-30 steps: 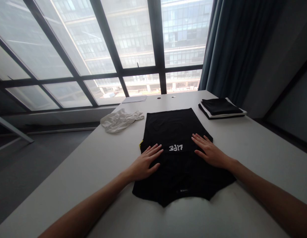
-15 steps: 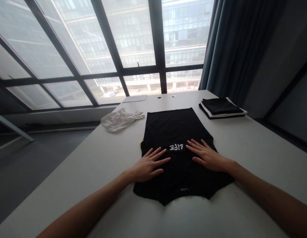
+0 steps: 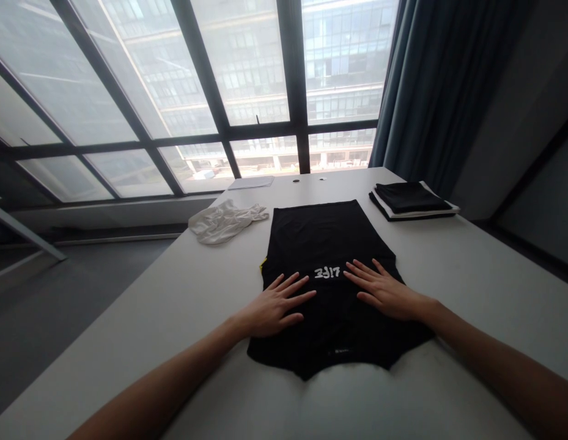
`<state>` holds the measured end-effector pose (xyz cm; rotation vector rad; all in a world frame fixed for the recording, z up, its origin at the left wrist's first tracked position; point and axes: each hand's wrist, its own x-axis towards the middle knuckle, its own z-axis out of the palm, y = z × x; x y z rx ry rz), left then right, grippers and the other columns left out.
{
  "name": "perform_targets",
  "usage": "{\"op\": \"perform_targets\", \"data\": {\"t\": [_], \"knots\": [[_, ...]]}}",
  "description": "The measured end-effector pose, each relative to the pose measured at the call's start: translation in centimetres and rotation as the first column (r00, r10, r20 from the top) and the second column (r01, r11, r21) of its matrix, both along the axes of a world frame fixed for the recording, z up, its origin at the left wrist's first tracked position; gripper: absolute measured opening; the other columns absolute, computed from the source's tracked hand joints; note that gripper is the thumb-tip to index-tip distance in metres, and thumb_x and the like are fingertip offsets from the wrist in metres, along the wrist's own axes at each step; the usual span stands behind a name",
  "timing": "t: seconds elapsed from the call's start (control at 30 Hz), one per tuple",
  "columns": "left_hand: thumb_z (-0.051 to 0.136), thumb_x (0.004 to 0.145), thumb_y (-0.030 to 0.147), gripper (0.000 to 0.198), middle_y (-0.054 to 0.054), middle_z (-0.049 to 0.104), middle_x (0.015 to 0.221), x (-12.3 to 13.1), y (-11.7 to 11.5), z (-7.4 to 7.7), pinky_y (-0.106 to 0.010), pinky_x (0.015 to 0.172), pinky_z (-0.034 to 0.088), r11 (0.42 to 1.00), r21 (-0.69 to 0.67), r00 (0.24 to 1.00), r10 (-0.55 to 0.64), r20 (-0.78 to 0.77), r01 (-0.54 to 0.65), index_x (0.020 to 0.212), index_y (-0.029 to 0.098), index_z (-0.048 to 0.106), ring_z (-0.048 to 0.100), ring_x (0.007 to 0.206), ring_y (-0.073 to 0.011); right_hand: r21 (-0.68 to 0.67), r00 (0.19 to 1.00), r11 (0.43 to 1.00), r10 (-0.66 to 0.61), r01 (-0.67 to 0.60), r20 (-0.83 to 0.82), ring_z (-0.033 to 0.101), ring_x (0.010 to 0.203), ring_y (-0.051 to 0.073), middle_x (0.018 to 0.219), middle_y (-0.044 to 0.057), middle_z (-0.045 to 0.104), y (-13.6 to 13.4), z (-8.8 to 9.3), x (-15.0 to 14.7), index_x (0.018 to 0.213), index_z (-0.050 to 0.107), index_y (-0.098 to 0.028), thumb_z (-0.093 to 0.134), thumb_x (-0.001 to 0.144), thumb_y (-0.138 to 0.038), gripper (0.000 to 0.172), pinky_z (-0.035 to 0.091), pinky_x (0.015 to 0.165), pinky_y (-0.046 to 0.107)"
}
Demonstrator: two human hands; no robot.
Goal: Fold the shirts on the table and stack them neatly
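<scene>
A black sleeveless shirt (image 3: 324, 235) lies spread flat in front of me, its neckline toward me. White "LIFE" lettering, upside down from my side, crosses its middle, and a bit of yellow shows at its left edge. My left hand (image 3: 277, 308) rests on the left part of the shirt with fingers spread. On the right part, just beside the lettering, my right hand (image 3: 379, 290) lies palm down, fingers also apart. Neither hand grips the fabric.
On the white table (image 3: 183, 311), a crumpled whitish cloth (image 3: 226, 221) lies to the shirt's left. A stack of folded black and white garments (image 3: 412, 198) sits at the back right. Paper (image 3: 251, 182) lies at the far edge, near the windows. A blue curtain (image 3: 421, 91) hangs at right.
</scene>
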<state>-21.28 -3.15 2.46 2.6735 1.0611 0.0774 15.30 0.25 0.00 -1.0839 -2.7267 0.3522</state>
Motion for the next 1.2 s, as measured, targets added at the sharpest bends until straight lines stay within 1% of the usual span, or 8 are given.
{"op": "perform_targets", "data": {"t": [0.2, 0.37, 0.47, 0.53, 0.63, 0.73, 0.9, 1.2], "knots": [[0.048, 0.102, 0.053, 0.059, 0.007, 0.02, 0.167, -0.1, 0.0, 0.0, -0.058, 0.126, 0.01, 1.0, 0.008, 0.999, -0.003, 0.053, 0.003, 0.157, 0.047, 0.027, 0.014, 0.155, -0.0299, 0.05, 0.999, 0.998, -0.037, 0.037, -0.001, 0.015, 0.154, 0.026, 0.168, 0.001, 0.017, 0.3, 0.1, 0.1, 0.161, 0.015, -0.039, 0.035, 0.106, -0.051, 0.06, 0.008, 0.124, 0.059], [0.046, 0.103, 0.052, 0.059, 0.005, 0.024, 0.166, -0.1, -0.1, 0.4, -0.056, 0.126, 0.014, 1.0, 0.012, 0.997, 0.014, 0.082, -0.015, 0.158, 0.043, 0.029, 0.018, 0.155, -0.0276, 0.212, 0.948, 0.924, -0.316, 0.317, -0.04, 0.01, 0.156, 0.028, 0.167, 0.008, 0.018, 2.0, -0.8, 1.2, 0.163, 0.017, -0.026, 0.028, 0.106, -0.05, 0.063, 0.006, 0.122, 0.063], [0.044, 0.104, 0.048, 0.056, 0.002, 0.031, 0.164, -0.4, 0.2, 0.4, -0.053, 0.127, 0.016, 0.997, 0.037, 0.989, 0.059, 0.138, -0.064, 0.158, 0.038, 0.033, 0.025, 0.153, -0.0258, 0.136, 0.91, 0.903, -0.414, 0.407, 0.019, 0.015, 0.155, 0.03, 0.166, 0.012, 0.022, 2.8, -1.8, 2.2, 0.162, 0.021, -0.022, 0.029, 0.103, -0.053, 0.067, 0.013, 0.12, 0.066], [0.041, 0.105, 0.045, 0.053, 0.0, 0.035, 0.163, -0.7, 0.7, 0.1, -0.052, 0.127, 0.017, 0.981, 0.101, 0.97, 0.144, 0.195, -0.166, 0.157, 0.034, 0.037, 0.027, 0.152, -0.0247, 0.075, 0.909, 0.909, -0.414, 0.409, 0.055, 0.017, 0.154, 0.031, 0.166, 0.013, 0.023, 3.1, -2.1, 2.6, 0.162, 0.022, -0.021, 0.03, 0.102, -0.056, 0.07, 0.016, 0.12, 0.066], [0.037, 0.105, 0.044, 0.053, -0.004, 0.036, 0.163, -1.4, 2.0, -1.1, -0.053, 0.126, 0.018, 0.906, 0.191, 0.912, 0.328, 0.246, -0.377, 0.155, 0.027, 0.042, 0.026, 0.153, -0.0261, 0.096, 0.905, 0.902, -0.425, 0.421, 0.022, 0.015, 0.155, 0.03, 0.167, 0.013, 0.02, 3.3, -2.2, 2.8, 0.162, 0.022, -0.02, 0.028, 0.102, -0.056, 0.07, 0.012, 0.12, 0.066], [0.041, 0.102, 0.048, 0.058, -0.008, 0.033, 0.164, -2.2, 3.3, -2.6, -0.057, 0.124, 0.02, 0.854, 0.179, 0.87, 0.464, 0.165, -0.489, 0.154, 0.023, 0.044, 0.022, 0.154, -0.0313, 0.103, 0.883, 0.879, -0.469, 0.465, 0.017, 0.017, 0.155, 0.029, 0.166, 0.012, 0.022, 3.5, -2.3, 2.8, 0.161, 0.026, -0.02, 0.027, 0.103, -0.055, 0.068, 0.011, 0.12, 0.067], [0.042, 0.101, 0.054, 0.059, -0.006, 0.029, 0.165, -3.0, 4.1, -4.0, -0.06, 0.122, 0.019, 0.855, 0.175, 0.872, 0.479, 0.099, -0.489, 0.155, 0.029, 0.042, 0.019, 0.154, -0.0327, 0.101, 0.855, 0.853, -0.517, 0.512, 0.037, 0.013, 0.155, 0.029, 0.167, 0.013, 0.019, 3.8, -2.3, 2.9, 0.16, 0.029, -0.015, 0.028, 0.102, -0.055, 0.07, 0.012, 0.121, 0.065], [0.043, 0.102, 0.053, 0.058, -0.008, 0.03, 0.165, -2.6, 3.8, -3.4, -0.064, 0.121, 0.018, 0.848, 0.162, 0.863, 0.494, 0.101, -0.504, 0.154, 0.027, 0.043, 0.019, 0.154, -0.0344, 0.101, 0.834, 0.832, -0.55, 0.545, 0.032, 0.015, 0.155, 0.031, 0.165, 0.014, 0.023, 3.7, -2.1, 2.9, 0.156, 0.036, -0.014, 0.034, 0.102, -0.05, 0.066, 0.012, 0.119, 0.069]]}}
